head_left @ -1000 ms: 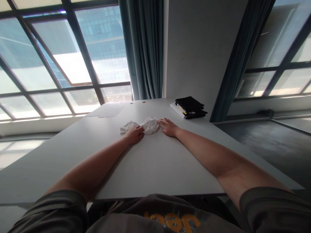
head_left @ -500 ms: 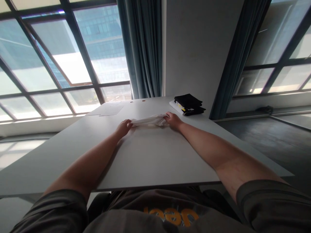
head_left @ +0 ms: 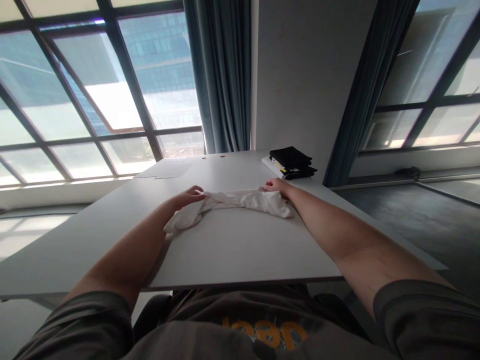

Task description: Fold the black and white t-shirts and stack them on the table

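Observation:
A crumpled piece of white cloth (head_left: 240, 199), perhaps a garment, stretches across the white table between my hands. My left hand (head_left: 191, 195) is closed on its far left corner, and a loose flap of the cloth hangs down beside that wrist toward me. At the other end, my right hand (head_left: 275, 186) pinches the far right corner with bent fingers. Another loose part spreads on the tabletop just below the right hand. The cloth's exact kind cannot be made out.
A stack of folded black and white clothes (head_left: 290, 162) lies at the table's (head_left: 225, 255) far right. Thin white sheets (head_left: 165, 169) rest at the far left. Beyond stand a blue-grey curtain (head_left: 221, 75), a pillar (head_left: 315, 75) and windows (head_left: 157, 70).
The cloth was a narrow taut strip; now it lies lower and wider, with flaps fallen toward me on both sides. Both hands have moved slightly nearer and a little to the right.

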### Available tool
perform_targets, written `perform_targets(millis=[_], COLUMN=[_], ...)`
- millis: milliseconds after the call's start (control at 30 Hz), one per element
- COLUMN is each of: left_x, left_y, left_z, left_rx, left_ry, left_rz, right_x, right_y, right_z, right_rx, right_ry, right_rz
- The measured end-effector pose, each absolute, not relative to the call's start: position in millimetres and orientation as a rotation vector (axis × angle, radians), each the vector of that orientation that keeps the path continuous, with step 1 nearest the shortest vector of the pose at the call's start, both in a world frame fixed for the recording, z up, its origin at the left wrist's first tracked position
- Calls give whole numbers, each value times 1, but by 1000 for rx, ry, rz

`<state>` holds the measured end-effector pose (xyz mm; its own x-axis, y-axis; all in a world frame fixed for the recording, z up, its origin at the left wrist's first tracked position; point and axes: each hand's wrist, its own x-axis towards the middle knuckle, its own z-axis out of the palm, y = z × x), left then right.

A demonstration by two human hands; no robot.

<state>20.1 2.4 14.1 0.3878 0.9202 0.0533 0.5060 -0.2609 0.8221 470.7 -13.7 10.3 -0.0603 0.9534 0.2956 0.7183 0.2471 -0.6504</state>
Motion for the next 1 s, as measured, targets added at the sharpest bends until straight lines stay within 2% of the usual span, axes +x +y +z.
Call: perform_targets(millis=[100,200,367,533,633,800,900,1000], left_x=[13,11,15,16,12,6,4,-3], left_y=[8,9,-3,-13,-14,-16,-18,-17], left_z=[9,10,14,24,32,39,41,43], left_rx=[2187,2312,2268,2476,2519,2785,2838,2747], left_ry=[1311,1345,1376,1388,1431,1805,1985,1951], left_rz=[743,609,319,248,333,516,691,795], right_x=[463,446,407,397,407,423,428,435], right_y=[-14,-17,-34,-38,-33,-31,-31,-30], right_z=[10,14,8,5,11,31,43,52], right_rx=[-1583,-1475,-1252,-1258,-1244,-1362,-1347,-1282], right_ry=[-1895,-2059,-2612,-2699,-2679,-2383,-2196,-1988], right_rz=[163,-55,26,-29,-3,34,195,461])
